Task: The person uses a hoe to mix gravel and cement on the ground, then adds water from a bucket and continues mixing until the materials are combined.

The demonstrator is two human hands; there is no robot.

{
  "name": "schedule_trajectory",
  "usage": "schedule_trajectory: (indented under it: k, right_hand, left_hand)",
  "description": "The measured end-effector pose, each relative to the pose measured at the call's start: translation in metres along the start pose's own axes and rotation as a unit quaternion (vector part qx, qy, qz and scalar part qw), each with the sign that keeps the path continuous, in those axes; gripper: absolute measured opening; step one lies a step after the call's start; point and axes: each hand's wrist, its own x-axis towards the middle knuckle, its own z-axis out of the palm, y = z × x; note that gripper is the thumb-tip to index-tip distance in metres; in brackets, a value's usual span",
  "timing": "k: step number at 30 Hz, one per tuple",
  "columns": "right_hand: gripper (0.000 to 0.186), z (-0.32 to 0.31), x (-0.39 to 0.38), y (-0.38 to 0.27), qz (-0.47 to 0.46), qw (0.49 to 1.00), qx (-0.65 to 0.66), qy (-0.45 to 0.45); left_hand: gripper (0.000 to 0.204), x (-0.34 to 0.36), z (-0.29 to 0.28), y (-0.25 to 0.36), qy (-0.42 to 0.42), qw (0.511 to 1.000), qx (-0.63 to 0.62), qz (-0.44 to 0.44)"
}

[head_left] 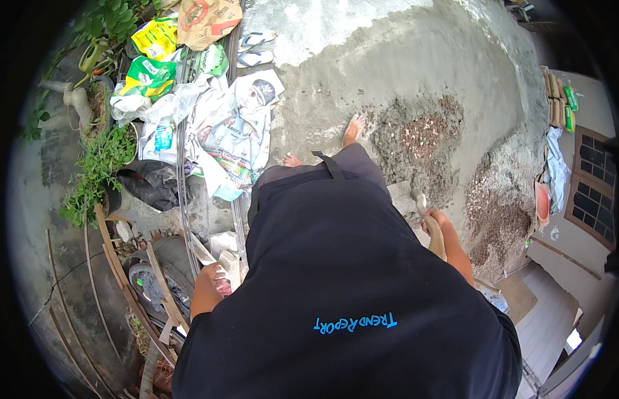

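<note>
My right hand (432,221) grips the pale wooden handle (437,241) of a tool with a flat grey blade (404,199), resting low beside my right leg at the edge of a patch of wet grey mortar and gravel (416,139). My left hand (218,279) hangs beside my left side near pale scraps, its fingers curled; what they hold, if anything, I cannot make out. My dark shirt hides much of the middle of the view. My bare feet (354,128) stand on grey concrete.
Plastic sacks (146,80), white sheets (236,126) and flip-flops (255,58) lie at the left beside plants (90,166), metal rails and wooden planks (113,272). A gravel heap (495,206) is at the right, near stacked bags (559,100) and a windowed wall (542,253).
</note>
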Motion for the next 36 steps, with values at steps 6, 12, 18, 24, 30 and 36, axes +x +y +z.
schedule_trajectory:
  k: [6, 12, 18, 24, 30, 36]
  right_hand:
    - [0.037, -0.019, -0.031, 0.009, 0.003, 0.997, 0.061, -0.046]
    - [0.038, -0.018, -0.020, -0.010, -0.027, 0.994, 0.103, 0.000]
    - [0.038, -0.011, 0.018, 0.000, -0.043, 0.998, 0.036, 0.028]
    - [0.034, 0.005, 0.047, 0.024, -0.039, 0.993, 0.074, -0.087]
    - [0.035, 0.032, 0.048, 0.059, -0.054, 0.996, 0.007, -0.064]
    - [0.036, 0.033, 0.035, 0.067, -0.066, 0.996, 0.050, -0.030]
  left_hand:
    - [0.048, -0.001, 0.015, -0.003, -0.048, 0.997, 0.055, -0.003]
    - [0.051, -0.018, 0.000, 0.016, -0.055, 0.988, 0.147, 0.008]
    - [0.041, -0.056, -0.114, 0.177, 0.198, 0.947, 0.032, 0.249]
    - [0.056, -0.151, -0.092, 0.358, 0.153, 0.879, -0.012, 0.451]
    - [0.060, -0.130, -0.134, 0.396, 0.165, 0.873, -0.074, 0.454]
    - [0.053, -0.004, -0.112, 0.185, 0.186, 0.908, -0.331, 0.175]
